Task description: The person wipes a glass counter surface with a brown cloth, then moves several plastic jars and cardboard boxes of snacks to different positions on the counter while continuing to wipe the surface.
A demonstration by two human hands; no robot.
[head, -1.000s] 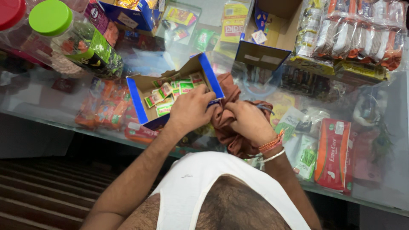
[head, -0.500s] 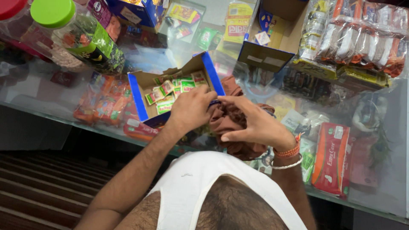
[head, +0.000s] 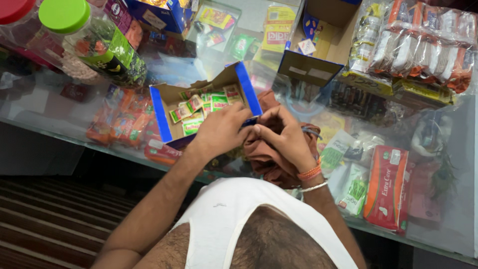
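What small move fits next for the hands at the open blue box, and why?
Probably fold the blue flap back. Both the left hand and right hand pinch the flap at the corner of the box, which lies open with sachets showing and a brown cloth beneath the hands.

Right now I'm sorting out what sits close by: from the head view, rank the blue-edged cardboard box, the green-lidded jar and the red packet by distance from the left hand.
1. Blue-edged cardboard box: touching the left hand, whose fingers grip its near corner.
2. Green-lidded jar: far left, up the counter.
3. Red packet: far right, beyond the right hand.
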